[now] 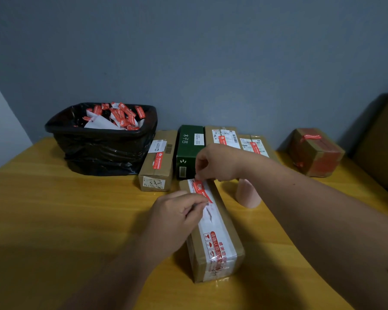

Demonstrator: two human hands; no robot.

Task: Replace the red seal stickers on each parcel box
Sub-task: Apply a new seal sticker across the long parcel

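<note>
A long parcel box lies nearest on the tabletop, a seal sticker on its far end. Behind it, four boxes sit in a row. A lined bin stands to their left, another box far right.

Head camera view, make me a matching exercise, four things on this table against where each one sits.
Things:
1. black-lined bin
2. green box
3. red seal sticker
4. red-taped box

Places:
A. far right, apart from the row
B. back left, full of used stickers
C. on the long box, between both hands
D. in the back row of parcels

Pairs: 1-B, 2-D, 3-C, 4-A
</note>
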